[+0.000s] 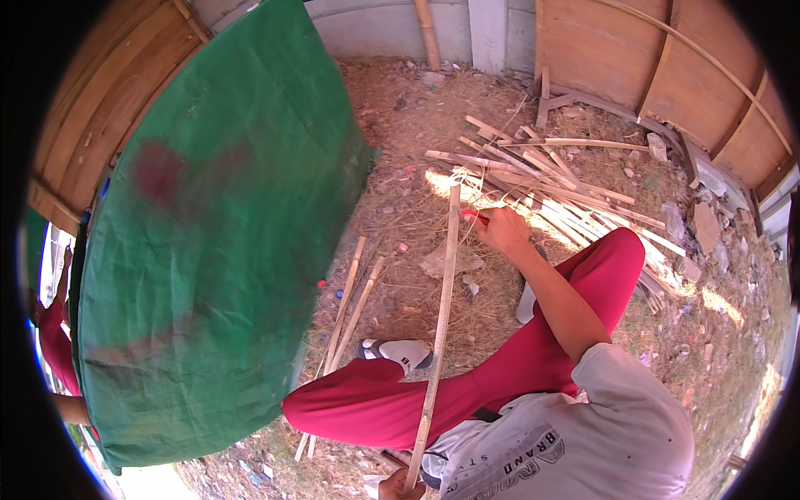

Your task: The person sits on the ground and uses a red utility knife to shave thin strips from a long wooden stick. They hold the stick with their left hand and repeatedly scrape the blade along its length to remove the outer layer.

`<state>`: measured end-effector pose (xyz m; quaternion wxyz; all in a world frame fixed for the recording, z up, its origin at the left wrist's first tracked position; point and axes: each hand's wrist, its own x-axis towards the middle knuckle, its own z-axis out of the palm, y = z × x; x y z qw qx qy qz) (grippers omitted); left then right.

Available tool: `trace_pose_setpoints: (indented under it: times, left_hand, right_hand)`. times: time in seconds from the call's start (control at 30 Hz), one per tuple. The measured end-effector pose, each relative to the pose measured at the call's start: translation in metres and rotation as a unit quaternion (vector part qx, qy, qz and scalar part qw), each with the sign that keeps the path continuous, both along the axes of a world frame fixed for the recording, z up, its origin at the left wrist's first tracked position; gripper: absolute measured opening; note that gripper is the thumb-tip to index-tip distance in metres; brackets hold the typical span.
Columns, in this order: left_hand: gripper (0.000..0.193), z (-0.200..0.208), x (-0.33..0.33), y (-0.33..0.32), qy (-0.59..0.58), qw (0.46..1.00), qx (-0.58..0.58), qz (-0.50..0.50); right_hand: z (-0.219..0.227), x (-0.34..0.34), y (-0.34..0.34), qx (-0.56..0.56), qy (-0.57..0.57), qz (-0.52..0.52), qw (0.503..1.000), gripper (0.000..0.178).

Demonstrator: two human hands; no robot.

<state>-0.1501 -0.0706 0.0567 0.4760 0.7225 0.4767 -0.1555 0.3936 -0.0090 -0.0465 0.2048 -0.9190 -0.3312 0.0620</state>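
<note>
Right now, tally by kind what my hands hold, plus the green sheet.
Light strip, in the left hand: 1
Red tool, in the right hand: 1
Green sheet: 1
Total: 3

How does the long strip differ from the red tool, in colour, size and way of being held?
The strip is pale brown, while the visible part of the tool is mostly red. The strip is long and thin; the tool looks much shorter, though partly covered by fingers. The left hand grips the strip near its lower end; the right hand holds the tool near the strip's upper end. Both are held off the ground.
</note>
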Motion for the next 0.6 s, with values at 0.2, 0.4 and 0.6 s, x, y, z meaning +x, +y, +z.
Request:
trace_pose_setpoints:
  times: [0.2,0.4,0.6]
  left_hand:
    - [0.024,0.002,-0.030,-0.012,-0.004,1.000,0.021,0.002]
    - [0.023,-0.015,-0.036,-0.009,0.057,0.997,0.051,-0.009]
    - [0.023,-0.017,-0.035,-0.001,0.061,0.995,0.081,-0.020]
  right_hand:
    - [-0.025,0.074,-0.014,-0.034,0.017,-0.065,0.997,0.051]
    - [-0.033,0.057,-0.022,-0.042,0.075,-0.044,0.995,0.051]
    - [-0.040,0.051,-0.022,0.035,0.104,-0.090,0.990,0.053]
